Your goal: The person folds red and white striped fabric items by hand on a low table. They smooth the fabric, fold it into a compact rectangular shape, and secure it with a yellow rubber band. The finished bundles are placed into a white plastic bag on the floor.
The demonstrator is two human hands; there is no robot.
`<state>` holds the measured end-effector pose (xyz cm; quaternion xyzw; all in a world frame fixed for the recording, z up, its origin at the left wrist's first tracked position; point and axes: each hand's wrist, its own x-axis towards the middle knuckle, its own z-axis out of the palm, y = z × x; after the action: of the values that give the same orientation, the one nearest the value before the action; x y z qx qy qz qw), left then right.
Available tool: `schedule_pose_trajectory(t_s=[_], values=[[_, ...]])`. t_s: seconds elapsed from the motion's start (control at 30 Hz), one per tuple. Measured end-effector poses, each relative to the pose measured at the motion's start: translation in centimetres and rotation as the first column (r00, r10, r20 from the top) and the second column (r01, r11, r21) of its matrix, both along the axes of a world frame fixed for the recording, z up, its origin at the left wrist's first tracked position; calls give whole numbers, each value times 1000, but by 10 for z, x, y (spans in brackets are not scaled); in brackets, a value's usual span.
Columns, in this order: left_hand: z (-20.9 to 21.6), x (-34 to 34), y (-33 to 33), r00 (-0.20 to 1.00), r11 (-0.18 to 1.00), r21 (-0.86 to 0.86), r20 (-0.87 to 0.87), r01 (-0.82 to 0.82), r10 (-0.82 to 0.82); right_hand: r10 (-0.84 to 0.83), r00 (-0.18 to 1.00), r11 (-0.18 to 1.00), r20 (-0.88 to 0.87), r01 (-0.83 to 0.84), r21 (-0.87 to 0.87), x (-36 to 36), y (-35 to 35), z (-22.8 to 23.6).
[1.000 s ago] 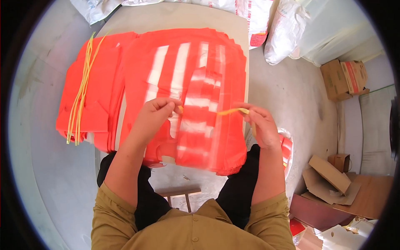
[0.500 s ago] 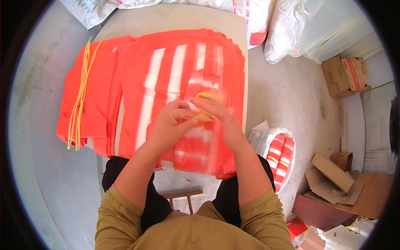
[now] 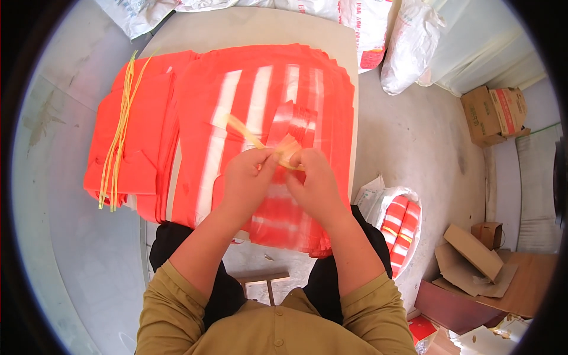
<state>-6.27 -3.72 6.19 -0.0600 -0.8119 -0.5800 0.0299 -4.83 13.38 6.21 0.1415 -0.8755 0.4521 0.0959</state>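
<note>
A bundle of thin red and white striped sheets [image 3: 281, 222], gathered at its middle, lies on a broad pile of similar sheets [image 3: 195, 89]. At its narrow middle, my left hand [image 3: 245, 180] pinches a yellow strip [image 3: 244, 130], thumb and fingertips pressed together. The strip's free end reaches up and to the left. My right hand [image 3: 316, 180] is closed close beside it, its fingers curled on the yellow strip too. Whether the strip is knotted cannot be made out behind the fingers. The bundle's upper end [image 3: 299, 121] fans out beyond my hands.
Several yellow strips [image 3: 121, 139] lie across a folded red stack [image 3: 139, 112] at the left. A white sack [image 3: 370, 198] holding striped bundles stands on the floor at right. White sacks [image 3: 408, 47] line the back; cardboard boxes [image 3: 494, 115] are far right, and a wooden stool [image 3: 260, 277] below.
My right hand has turned inward, its stretched fingers now curled. The yellow strip's end has swung out to the upper left. Both hands remain at the bundle's middle.
</note>
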Motion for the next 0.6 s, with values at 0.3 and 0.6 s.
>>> schedule_pose_trajectory(t_s=[0.3, 0.6], values=[[3, 0, -5, 915, 857, -511, -314, 61, -253, -9, 962, 968, -272, 76, 238, -1, -6, -3], [6, -2, -13, 902, 875, -470, -318, 116, -290, 92, 996, 991, -17, -90, 96, -11, 10, -7]])
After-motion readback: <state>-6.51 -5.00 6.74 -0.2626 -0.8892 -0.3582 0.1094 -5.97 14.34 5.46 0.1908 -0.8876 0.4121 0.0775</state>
